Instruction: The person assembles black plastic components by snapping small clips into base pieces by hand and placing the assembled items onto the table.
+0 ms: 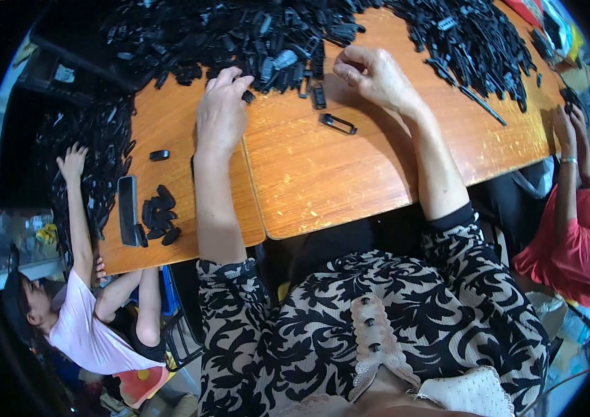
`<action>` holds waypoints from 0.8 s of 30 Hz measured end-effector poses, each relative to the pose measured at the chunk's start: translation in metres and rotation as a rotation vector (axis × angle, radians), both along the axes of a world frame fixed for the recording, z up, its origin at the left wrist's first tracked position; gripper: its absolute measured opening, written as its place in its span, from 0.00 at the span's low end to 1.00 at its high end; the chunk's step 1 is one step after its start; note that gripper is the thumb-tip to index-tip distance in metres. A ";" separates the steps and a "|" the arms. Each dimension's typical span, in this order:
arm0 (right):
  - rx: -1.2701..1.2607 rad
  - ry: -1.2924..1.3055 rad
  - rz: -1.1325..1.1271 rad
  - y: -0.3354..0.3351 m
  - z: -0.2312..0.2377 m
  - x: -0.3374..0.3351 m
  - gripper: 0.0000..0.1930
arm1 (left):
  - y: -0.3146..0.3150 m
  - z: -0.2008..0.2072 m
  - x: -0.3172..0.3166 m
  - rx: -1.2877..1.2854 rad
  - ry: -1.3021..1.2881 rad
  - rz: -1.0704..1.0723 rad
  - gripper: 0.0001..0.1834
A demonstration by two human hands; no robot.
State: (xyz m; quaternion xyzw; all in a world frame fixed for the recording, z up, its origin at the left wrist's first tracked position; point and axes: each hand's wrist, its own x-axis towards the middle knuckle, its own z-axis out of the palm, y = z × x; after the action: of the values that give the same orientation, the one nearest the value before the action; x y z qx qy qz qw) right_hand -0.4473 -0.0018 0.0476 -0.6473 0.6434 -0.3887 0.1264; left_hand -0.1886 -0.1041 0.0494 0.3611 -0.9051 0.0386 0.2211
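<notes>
My left hand [220, 115] reaches to the near edge of a big pile of black plastic parts [170, 42]. Its fingers are bent but apart, and a small black part [248, 97] lies close by its fingertips. To the right, my right hand [382, 80] is raised over the table with thumb and fingers pinched together; what they hold, if anything, is hidden. Below it on the wood lies a black oblong frame-shaped part [338, 124]. A small black rectangular part [318, 97] stands between my hands at the pile's edge.
A second pile of black parts [479, 52] covers the far right, with a thin dark rod [482, 105] beside it. At left lie a long dark tray [127, 208] and several loose parts [160, 215]. Co-workers sit at left [93, 320] and right [573, 243], their hands on the table.
</notes>
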 end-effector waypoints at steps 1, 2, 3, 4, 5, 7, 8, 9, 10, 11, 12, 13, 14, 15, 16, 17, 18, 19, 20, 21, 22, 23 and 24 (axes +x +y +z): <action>0.014 -0.032 0.097 0.004 0.003 -0.007 0.06 | -0.001 -0.001 -0.006 0.026 0.071 -0.016 0.17; 0.027 -0.065 0.196 0.007 0.007 -0.013 0.06 | 0.000 -0.002 -0.011 0.037 0.072 -0.039 0.17; 0.134 -0.093 0.262 0.012 0.008 -0.015 0.05 | 0.002 -0.003 -0.012 0.126 0.056 0.038 0.16; 0.239 -0.124 0.336 0.016 0.014 -0.010 0.05 | 0.005 -0.002 -0.013 0.212 0.036 0.121 0.15; 0.303 -0.073 0.360 0.020 0.025 0.000 0.06 | 0.004 -0.001 -0.009 0.188 0.057 0.070 0.14; 0.184 0.023 0.453 0.021 0.016 0.006 0.10 | 0.004 -0.003 -0.010 0.435 0.218 0.063 0.14; 0.162 0.114 0.488 0.022 0.014 0.009 0.12 | 0.002 -0.005 -0.009 0.678 0.381 0.058 0.13; 0.161 0.113 0.491 0.023 0.013 0.011 0.12 | 0.003 -0.009 -0.009 0.676 0.381 0.061 0.13; 0.151 0.198 0.495 0.026 0.013 0.011 0.13 | 0.005 -0.011 -0.014 0.857 0.598 -0.105 0.13; 0.141 0.283 0.498 0.028 0.013 0.012 0.14 | 0.007 -0.013 -0.017 1.031 0.816 -0.278 0.14; 0.136 0.286 0.499 0.030 0.014 0.014 0.14 | 0.009 -0.013 -0.020 1.026 0.818 -0.280 0.14; 0.118 0.303 0.507 0.032 0.013 0.017 0.13 | 0.012 -0.013 -0.022 1.097 0.840 -0.320 0.14; 0.099 0.320 0.517 0.034 0.011 0.019 0.12 | 0.014 -0.013 -0.025 1.167 0.861 -0.361 0.15; 0.041 0.307 0.553 0.034 0.006 0.022 0.10 | 0.014 -0.020 -0.026 1.197 0.868 -0.365 0.16; 0.039 0.308 0.554 0.035 0.002 0.027 0.10 | 0.016 -0.022 -0.028 1.194 0.869 -0.365 0.16; -0.019 0.306 0.567 0.035 0.000 0.033 0.08 | 0.018 -0.023 -0.030 1.221 0.831 -0.346 0.16; -0.076 0.302 0.580 0.036 -0.003 0.039 0.07 | 0.020 -0.025 -0.031 1.248 0.792 -0.326 0.16; -0.129 0.400 0.530 0.037 -0.006 0.045 0.07 | 0.020 -0.027 -0.034 1.244 0.753 -0.312 0.16; -0.129 0.404 0.527 0.038 -0.009 0.049 0.07 | 0.019 -0.027 -0.034 1.244 0.754 -0.317 0.16; -0.165 0.442 0.476 0.039 -0.014 0.053 0.08 | 0.019 -0.027 -0.035 1.251 0.746 -0.338 0.16; -0.203 0.477 0.429 0.038 -0.018 0.056 0.09 | 0.019 -0.027 -0.034 1.257 0.739 -0.354 0.16; -0.197 0.458 0.433 0.036 -0.020 0.057 0.12 | 0.019 -0.027 -0.034 1.255 0.741 -0.357 0.16; -0.198 0.462 0.433 0.036 -0.020 0.055 0.12 | 0.019 -0.027 -0.033 1.257 0.727 -0.353 0.16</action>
State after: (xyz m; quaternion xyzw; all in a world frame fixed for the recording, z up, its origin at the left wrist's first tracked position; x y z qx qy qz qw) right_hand -0.3921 0.0337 0.0272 -0.8490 0.4618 -0.2566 -0.0067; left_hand -0.2220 -0.0855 0.0228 0.2589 -0.6709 -0.6439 0.2612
